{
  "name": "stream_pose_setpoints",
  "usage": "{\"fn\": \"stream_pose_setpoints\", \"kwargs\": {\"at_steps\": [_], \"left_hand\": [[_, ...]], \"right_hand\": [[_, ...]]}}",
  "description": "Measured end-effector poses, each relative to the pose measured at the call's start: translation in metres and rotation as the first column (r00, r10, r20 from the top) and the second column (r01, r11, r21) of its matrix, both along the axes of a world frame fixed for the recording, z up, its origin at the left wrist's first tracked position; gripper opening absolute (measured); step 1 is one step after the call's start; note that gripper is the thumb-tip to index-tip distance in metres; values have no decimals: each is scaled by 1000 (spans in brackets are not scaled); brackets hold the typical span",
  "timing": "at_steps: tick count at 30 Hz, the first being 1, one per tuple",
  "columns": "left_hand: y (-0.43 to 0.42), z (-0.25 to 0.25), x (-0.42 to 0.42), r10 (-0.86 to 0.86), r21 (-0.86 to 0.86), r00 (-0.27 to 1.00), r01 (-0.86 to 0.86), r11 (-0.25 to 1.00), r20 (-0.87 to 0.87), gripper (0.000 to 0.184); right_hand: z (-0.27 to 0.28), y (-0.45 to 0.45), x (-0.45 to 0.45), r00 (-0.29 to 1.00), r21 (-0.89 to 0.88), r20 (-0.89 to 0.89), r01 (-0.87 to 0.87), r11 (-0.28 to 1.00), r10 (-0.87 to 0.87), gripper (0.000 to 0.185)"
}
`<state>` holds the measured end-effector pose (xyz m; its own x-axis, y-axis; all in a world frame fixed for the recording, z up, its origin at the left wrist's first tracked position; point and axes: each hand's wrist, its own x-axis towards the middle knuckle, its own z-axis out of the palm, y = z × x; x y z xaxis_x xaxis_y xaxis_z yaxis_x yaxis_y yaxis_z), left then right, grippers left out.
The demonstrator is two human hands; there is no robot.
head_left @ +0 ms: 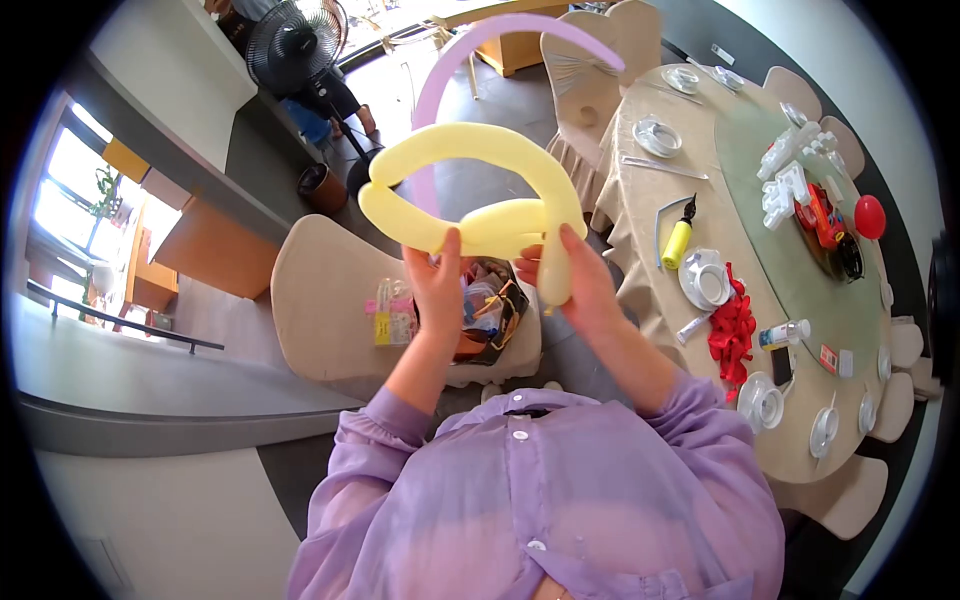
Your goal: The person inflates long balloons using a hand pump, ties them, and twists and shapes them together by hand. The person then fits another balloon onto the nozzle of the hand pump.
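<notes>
A long yellow balloon (475, 142), bent and twisted into a loop with a short tail, is held up in front of my chest. My left hand (437, 280) grips its lower left side, thumb against the near face. At the right, my right hand (582, 285) is wrapped around the balloon near the tail, which hangs down past the fingers. Behind the loop a long purple balloon (440, 85) arches up and to the right; its lower end is partly hidden, and I cannot tell whether it is joined to the yellow one.
A chair (320, 290) carries an open bag (490, 315) and a clear packet (393, 315). On the round table (630, 180) at right are a yellow hand pump (678, 240), red ribbon (733, 330), wrapped dishes (705, 278), a bottle (785, 334) and a red balloon (869, 216). A fan (298, 42) stands behind.
</notes>
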<state>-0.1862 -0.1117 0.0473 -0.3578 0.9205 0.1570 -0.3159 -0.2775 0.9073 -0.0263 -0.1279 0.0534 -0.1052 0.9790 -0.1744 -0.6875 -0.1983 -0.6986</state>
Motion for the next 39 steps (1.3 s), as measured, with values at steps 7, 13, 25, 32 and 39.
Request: {"fn": "stream_pose_setpoints", "kwargs": {"at_steps": [7, 13, 25, 32, 39], "left_hand": [[-17, -19, 1, -60, -202, 992, 36, 979, -112, 27], [-29, -32, 0, -38, -105, 994, 27, 994, -104, 18], [-42, -30, -11, -156, -34, 881, 158, 987, -447, 25], [-47, -17, -16, -236, 26, 776, 308, 951, -584, 34], [-44, -15, -47, -429, -7, 900, 429, 903, -80, 44]], "right_hand": [[6, 5, -21, 966, 76, 237, 87, 993, -103, 37], [18, 1, -26, 998, -94, -51, -32, 995, 28, 41], [10, 2, -18, 995, -20, 81, -50, 999, 51, 43], [-8, 8, -1, 992, -127, -54, -117, 985, 111, 44], [-24, 5, 19, 998, -189, -34, -64, 980, 59, 46]]}}
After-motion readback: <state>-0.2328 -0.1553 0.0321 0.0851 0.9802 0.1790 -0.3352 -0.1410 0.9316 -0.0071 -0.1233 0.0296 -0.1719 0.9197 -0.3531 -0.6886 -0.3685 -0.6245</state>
